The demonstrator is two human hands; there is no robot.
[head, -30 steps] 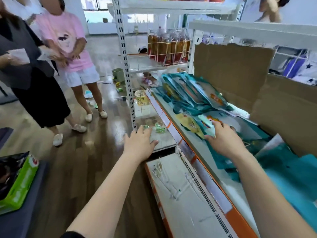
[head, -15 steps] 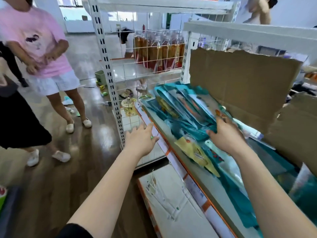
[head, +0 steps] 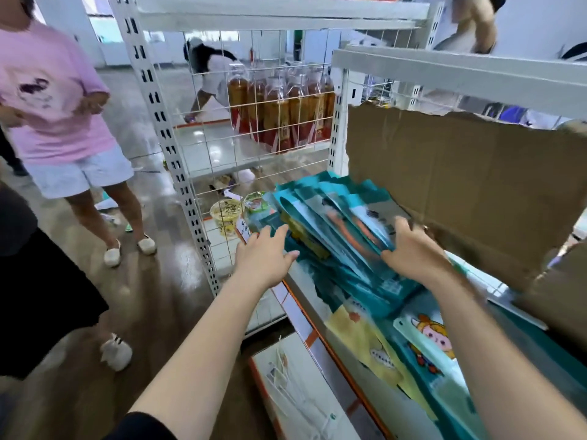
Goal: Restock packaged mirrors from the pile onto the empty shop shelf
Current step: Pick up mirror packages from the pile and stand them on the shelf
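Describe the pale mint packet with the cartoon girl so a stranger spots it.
Find the metal shelf with the orange front edge, backed by the torn brown cardboard sheet. Right of a flat yellow packet lies the pale mint packet. Only it shows an orange-haired cartoon girl's face.

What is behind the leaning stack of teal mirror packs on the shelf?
A torn brown cardboard sheet stands behind the teal packs. The right hand and the packs cover its lower edge, so what it rests on cannot be seen.
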